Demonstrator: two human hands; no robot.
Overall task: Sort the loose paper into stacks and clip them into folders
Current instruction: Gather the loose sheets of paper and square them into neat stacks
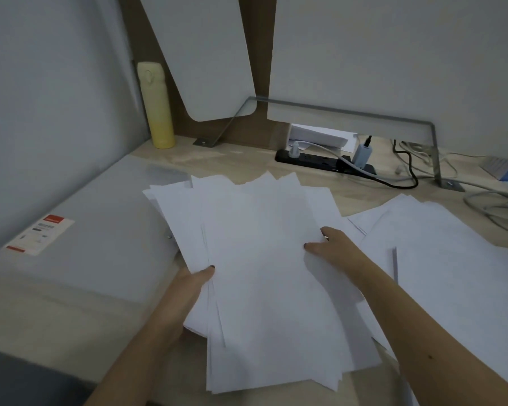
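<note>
While the left hand (192, 291) and the right hand (336, 247) are squaring a fanned pile of loose paper (261, 282), the folder is waiting unclipped.
The left hand is pinching the pile's near-left edge, thumb on top and fingers hidden beneath, probably to lift and steady the sheets. The right hand is lying mostly flat across the pile's right side, thumb and forefinger spread and gripping nothing, seemingly pressing the skewed sheets down so they are not sliding apart. A translucent folder (94, 230) is lying on the bench (247, 159) just outside the left hand, close enough to receive a finished stack. More loose sheets (452, 259) are spreading out beyond the right hand, likely awaiting sorting.
</note>
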